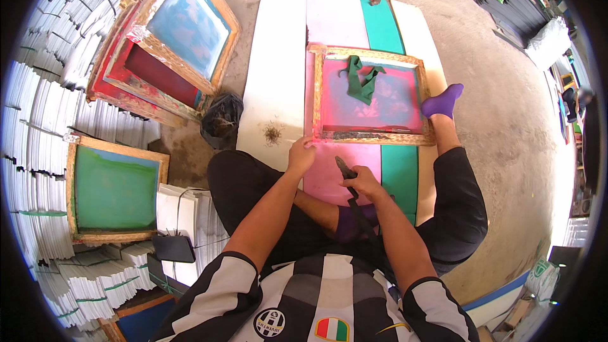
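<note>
A wooden-framed printing screen with pink and blue-grey mesh lies flat on the boards in front of me. On its mesh rests a crumpled strip of dark green cloth. My left hand is at the frame's near left corner, fingertips bent together; what they pinch is too small to tell. My right hand is closed around a dark, narrow tool with a pointed tip, just short of the screen. Black strap-like parts trail below that hand. Under the tool is a pink sheet.
White and green panels lie under the screen. My foot in a purple sock is against its right side. More framed screens lean at left beside a black bag. Stacked white sheets line the left.
</note>
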Tool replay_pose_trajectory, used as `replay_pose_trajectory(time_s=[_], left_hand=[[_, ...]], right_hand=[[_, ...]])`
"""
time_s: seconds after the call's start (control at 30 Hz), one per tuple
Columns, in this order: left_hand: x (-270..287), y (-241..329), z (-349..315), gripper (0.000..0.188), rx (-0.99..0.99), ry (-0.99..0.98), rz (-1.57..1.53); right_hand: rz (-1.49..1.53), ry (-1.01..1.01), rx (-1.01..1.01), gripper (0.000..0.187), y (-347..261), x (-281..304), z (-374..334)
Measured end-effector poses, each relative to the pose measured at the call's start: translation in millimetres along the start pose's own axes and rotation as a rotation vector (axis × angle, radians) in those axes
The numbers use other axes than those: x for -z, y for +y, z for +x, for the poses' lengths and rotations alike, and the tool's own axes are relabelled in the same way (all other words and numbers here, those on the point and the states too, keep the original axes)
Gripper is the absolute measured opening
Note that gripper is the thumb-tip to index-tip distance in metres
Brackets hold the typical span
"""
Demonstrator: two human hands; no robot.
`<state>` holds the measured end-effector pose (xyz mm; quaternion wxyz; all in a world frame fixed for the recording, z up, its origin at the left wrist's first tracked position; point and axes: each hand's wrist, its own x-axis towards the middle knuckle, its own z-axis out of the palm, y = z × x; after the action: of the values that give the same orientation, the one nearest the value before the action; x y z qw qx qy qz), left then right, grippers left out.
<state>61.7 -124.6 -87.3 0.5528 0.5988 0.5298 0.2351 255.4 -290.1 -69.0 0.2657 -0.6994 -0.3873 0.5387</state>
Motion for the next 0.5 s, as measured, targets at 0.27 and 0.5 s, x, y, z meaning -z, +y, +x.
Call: replay_pose_trajectory(time_s=[0.27, 0.5], left_hand=[[0, -8, 7, 0.036, 0.171, 0.041, -0.161], [3, 28, -7, 0.034, 0.111, 0.047, 0.027]], right_hand=[[0.571, -0.073, -0.196, 0.033, -72, -31, -7], [0.598, 0.015, -0.21, 0.029, -69, -43, 21]])
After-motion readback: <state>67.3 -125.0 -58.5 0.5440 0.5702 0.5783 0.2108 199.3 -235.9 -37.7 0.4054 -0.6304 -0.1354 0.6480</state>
